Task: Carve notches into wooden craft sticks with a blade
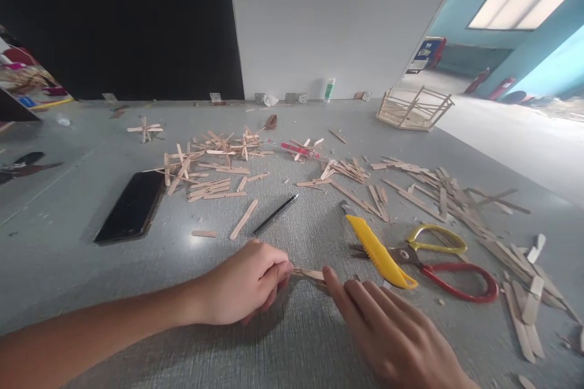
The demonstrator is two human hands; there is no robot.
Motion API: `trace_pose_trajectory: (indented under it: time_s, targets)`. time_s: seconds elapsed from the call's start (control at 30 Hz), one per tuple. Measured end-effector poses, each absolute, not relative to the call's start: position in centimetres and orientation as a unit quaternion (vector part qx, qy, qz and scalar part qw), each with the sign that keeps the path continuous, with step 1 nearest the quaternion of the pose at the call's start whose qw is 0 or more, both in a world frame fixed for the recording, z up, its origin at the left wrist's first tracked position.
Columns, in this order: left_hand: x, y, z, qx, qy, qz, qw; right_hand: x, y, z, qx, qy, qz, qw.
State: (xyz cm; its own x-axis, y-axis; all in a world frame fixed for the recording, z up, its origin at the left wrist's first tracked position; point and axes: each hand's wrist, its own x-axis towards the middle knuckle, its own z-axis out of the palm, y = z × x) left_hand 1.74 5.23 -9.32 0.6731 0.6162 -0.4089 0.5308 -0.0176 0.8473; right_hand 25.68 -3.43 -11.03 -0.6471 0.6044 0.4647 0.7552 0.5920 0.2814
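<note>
My left hand point(249, 282) is closed in a pinch on one end of a thin wooden craft stick point(312, 275). The stick looks split or doubled near the left fingertips. At its other end is my right hand point(387, 328), palm down, with the index finger against the stick and the thumb hidden beneath. Just beyond the right hand lies a yellow utility knife point(376, 252), resting across scissors point(410, 255) with one yellow and one red handle. A black pen point(276, 214) and a loose craft stick point(244, 219) lie beyond my left hand.
A phone point(132, 206) lies at the left. Many sticks point(223, 185) are scattered across the grey table, with another heap point(456, 194) at the right. A stick-built frame point(415, 108) stands near the back right edge, and a glue tube point(329, 90) stands by the panel.
</note>
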Motion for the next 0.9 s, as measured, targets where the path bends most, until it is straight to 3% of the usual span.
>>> trace_pose_trajectory:
  time_s: [0.9]
  targets:
    - [1.9, 5.22, -9.21, 0.716, 0.407, 0.022, 0.567, 25.43, -3.55, -11.11, -0.384, -0.875, -0.255, 0.146]
